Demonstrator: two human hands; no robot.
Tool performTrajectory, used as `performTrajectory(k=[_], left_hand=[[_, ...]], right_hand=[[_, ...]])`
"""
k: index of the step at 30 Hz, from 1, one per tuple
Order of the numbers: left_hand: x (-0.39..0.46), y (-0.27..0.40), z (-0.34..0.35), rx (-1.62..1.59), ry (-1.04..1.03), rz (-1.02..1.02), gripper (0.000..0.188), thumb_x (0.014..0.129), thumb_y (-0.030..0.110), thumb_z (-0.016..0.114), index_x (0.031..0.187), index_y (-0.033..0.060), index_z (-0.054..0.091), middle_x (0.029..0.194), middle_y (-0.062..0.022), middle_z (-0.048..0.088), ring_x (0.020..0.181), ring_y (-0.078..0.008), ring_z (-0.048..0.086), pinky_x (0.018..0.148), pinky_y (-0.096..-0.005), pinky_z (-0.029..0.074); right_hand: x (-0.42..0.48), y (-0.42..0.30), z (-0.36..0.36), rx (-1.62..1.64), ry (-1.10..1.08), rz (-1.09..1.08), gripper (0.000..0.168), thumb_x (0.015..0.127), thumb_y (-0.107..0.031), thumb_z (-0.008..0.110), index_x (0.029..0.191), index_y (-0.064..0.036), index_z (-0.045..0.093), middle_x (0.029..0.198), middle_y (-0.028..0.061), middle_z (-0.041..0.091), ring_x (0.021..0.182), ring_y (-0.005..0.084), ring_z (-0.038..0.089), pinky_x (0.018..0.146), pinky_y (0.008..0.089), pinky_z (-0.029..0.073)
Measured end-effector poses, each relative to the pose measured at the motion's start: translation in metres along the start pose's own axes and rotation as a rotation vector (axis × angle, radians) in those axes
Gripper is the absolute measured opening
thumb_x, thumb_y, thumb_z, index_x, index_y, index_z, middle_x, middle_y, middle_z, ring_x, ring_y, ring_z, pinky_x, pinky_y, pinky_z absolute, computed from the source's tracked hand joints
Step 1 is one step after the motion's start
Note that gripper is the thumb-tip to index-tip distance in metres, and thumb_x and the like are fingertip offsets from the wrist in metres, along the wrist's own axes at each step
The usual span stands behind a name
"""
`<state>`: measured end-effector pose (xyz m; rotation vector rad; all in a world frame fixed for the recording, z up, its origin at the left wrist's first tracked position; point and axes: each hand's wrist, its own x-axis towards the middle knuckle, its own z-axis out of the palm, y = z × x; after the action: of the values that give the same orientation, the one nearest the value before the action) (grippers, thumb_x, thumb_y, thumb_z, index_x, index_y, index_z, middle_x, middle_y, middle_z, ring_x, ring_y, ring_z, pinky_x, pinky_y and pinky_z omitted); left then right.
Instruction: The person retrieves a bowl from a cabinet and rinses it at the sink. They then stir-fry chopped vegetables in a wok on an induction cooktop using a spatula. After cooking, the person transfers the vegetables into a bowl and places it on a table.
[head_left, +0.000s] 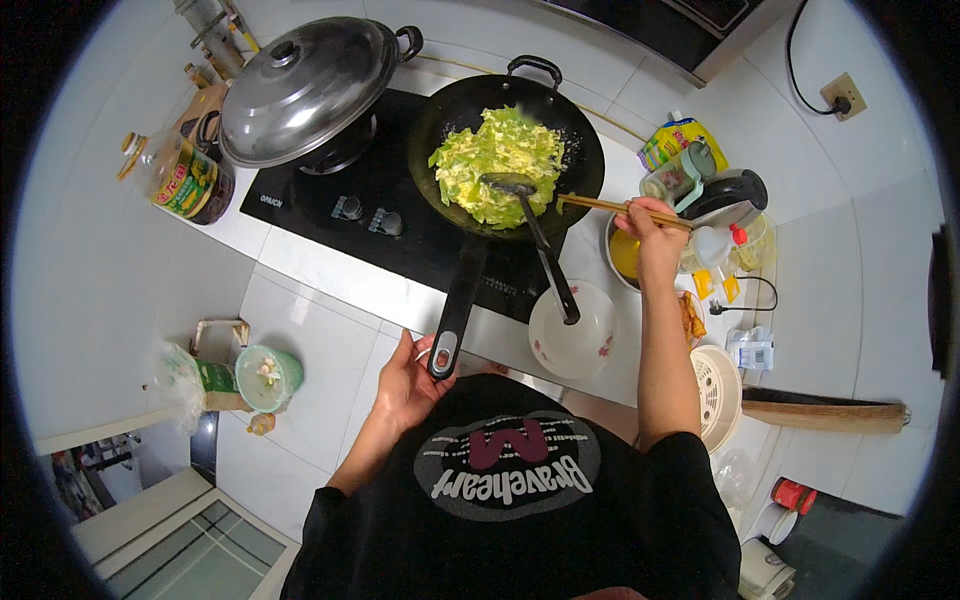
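A black wok (581, 135) stands on the right side of the black gas hob (300, 214), with green vegetable pieces and scrambled egg (495, 157) inside. My right hand (652, 229) grips wooden chopsticks (600, 204), their tips at the wok's right edge near a green piece. My left hand (412, 379) is under the end of the wok's long handle (457, 315), fingers spread; whether it bears the handle's weight is unclear. A black-handled ladle (547, 262) rests with its bowl on the food and its handle above a white floral bowl (574, 352) on the counter's front edge.
At the left stand a lidded metal wok (300, 90) and an oil bottle (187, 180). Beyond my right hand are a metal bowl with yellow liquid (624, 255), a jug, bottles and a seasoning pouch (682, 139). A cream colander (716, 390) sits beside my right arm.
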<state>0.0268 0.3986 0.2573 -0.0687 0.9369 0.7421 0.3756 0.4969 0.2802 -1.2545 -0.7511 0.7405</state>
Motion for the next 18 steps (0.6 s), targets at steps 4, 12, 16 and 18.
performTrajectory(k=[4, 12, 16, 18], left_hand=[[-0.004, -0.001, 0.006, 0.011, 0.04, 0.005, 0.046, 0.094, 0.047, 0.028, 0.106, 0.0095, 0.051, 0.091, -0.007, 0.059, 0.082, -0.0203, 0.056, 0.076, -0.033, 0.045], [-0.004, -0.005, 0.004, 0.017, 0.04, 0.007, 0.047, 0.093, 0.05, 0.03, 0.109, 0.0107, 0.049, 0.092, -0.0068, 0.058, 0.081, -0.0199, 0.057, 0.075, -0.032, 0.045], [-0.002, -0.008, -0.002, -0.03, 0.05, 0.011, 0.045, 0.092, 0.05, 0.034, 0.105, 0.0091, 0.049, 0.091, -0.0076, 0.058, 0.081, -0.0213, 0.056, 0.073, -0.0328, 0.046], [0.0, -0.009, -0.006, -0.099, 0.057, 0.009, 0.044, 0.091, 0.048, 0.039, 0.101, 0.0058, 0.048, 0.091, -0.0113, 0.057, 0.079, -0.026, 0.056, 0.071, -0.0364, 0.047]], right_hand=[[-0.002, 0.002, -0.006, 0.082, 0.05, -0.005, 0.007, 0.08, 0.003, 0.059, 0.086, 0.005, 0.059, 0.082, 0.0118, 0.061, 0.063, 0.0194, 0.061, 0.059, 0.029, 0.056], [-0.012, -0.016, -0.015, 0.331, 0.065, -0.006, 0.011, 0.081, 0.002, 0.057, 0.092, 0.005, 0.056, 0.086, 0.0173, 0.061, 0.069, 0.0265, 0.064, 0.063, 0.0329, 0.057], [-0.03, -0.04, -0.022, 0.474, 0.072, -0.056, 0.014, 0.08, 0.002, 0.055, 0.093, 0.007, 0.054, 0.086, 0.0216, 0.061, 0.07, 0.0304, 0.064, 0.066, 0.0393, 0.057], [-0.041, -0.051, -0.027, 0.511, 0.091, -0.067, 0.014, 0.081, 0.002, 0.054, 0.094, 0.006, 0.054, 0.088, 0.0225, 0.061, 0.074, 0.0315, 0.064, 0.068, 0.0415, 0.057]])
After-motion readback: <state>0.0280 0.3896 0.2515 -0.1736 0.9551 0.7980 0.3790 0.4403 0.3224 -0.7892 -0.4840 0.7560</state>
